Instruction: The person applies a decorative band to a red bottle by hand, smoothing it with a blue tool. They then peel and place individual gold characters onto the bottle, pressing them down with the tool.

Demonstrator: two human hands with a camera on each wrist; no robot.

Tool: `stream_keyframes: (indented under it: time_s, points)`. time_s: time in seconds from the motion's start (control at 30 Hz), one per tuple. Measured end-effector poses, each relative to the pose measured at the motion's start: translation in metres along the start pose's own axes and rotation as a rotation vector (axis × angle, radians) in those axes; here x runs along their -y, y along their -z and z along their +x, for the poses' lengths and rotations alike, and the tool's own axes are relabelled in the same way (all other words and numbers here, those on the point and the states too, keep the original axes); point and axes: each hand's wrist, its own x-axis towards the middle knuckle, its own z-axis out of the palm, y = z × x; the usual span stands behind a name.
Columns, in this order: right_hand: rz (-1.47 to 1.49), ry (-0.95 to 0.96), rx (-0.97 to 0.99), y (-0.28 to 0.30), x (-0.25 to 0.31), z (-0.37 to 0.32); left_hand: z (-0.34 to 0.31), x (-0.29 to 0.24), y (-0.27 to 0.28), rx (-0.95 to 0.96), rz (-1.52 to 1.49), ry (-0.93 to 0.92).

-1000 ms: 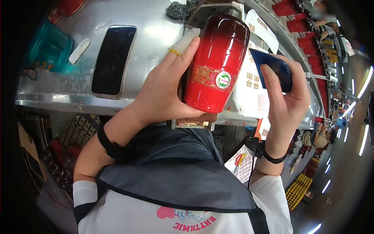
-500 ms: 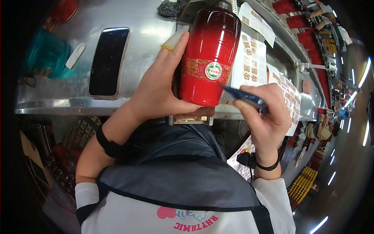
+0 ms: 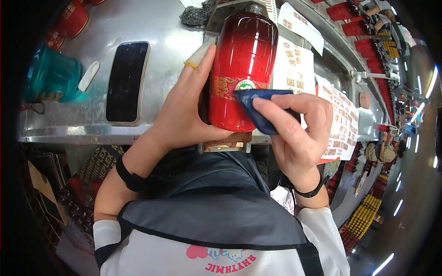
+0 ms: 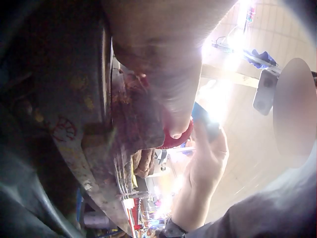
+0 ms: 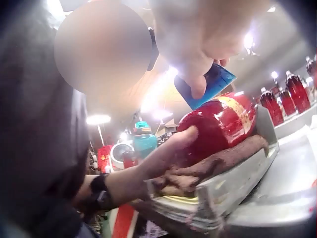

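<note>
One red bottle [image 3: 241, 64], dark at the shoulder, lies with its neck away from the person and its base toward the one grey apron [image 3: 207, 211], resting in one metal cradle [image 5: 242, 191] with brown padding [image 5: 225, 158]. Two hands are on the work. The left hand [image 3: 182, 108] is clamped on the bottle, one thumb at its base and the forefinger along its left flank; that forefinger wears one pale finger cover [image 3: 199, 53] held by one yellow band [image 3: 190, 65]. The right hand [image 3: 299, 131] pinches one blue scraper [image 3: 264, 112], a thin flat piece, its edge against the bottle's right flank and its corner over part of the one round seal [image 3: 245, 84] on the bottle's label. Two black wristbands [image 3: 130, 175] show, one on each arm.

To the bottle's left, on one metal table [image 3: 161, 27], are one phone [image 3: 126, 83], dark screen up, then one short white stick [image 3: 89, 76], and farther off one teal container [image 3: 53, 76]. One clump of dark metal wool [image 3: 198, 14] sits to the left of the bottle's neck. At least three printed sheets [image 3: 304, 62] lie to the bottle's right: one beside its shoulder, one close by its flank, one farther out. At least four more red bottles [image 5: 298, 91] stand beyond the held one in the right wrist view, and at least two other people [image 3: 381, 152] are well to its right, too small to make out
</note>
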Motion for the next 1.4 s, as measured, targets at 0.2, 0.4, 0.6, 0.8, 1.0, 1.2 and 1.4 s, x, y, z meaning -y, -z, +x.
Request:
stream_keyframes:
  time_s: [0.2, 0.4, 0.6, 0.8, 1.0, 1.2, 1.4]
  points:
    - [0.053, 0.118, -0.003, -0.004, -0.004, 0.005, -0.001, 0.001, 0.001, -0.004, 0.034, -0.003]
    - [0.070, 0.178, -0.014, -0.010, -0.003, 0.008, -0.001, -0.001, 0.001, -0.051, 0.062, -0.059]
    - [0.079, 0.204, -0.002, -0.010, -0.002, 0.016, -0.001, 0.000, 0.000, -0.057, 0.074, -0.051]
    - [0.193, -0.084, -0.103, 0.014, -0.018, 0.027, -0.002, -0.001, -0.003, -0.022, 0.086, -0.095]
    - [0.392, -0.444, -0.278, 0.030, -0.010, -0.010, 0.013, -0.011, -0.011, -0.064, -0.466, 0.155]
    - [0.546, -0.734, -0.359, 0.033, -0.008, -0.037, 0.027, -0.021, -0.015, -0.138, -0.584, 0.261]
    - [0.642, -0.757, -0.336, 0.024, -0.009, -0.046, 0.024, -0.016, -0.015, -0.134, -0.614, 0.230]
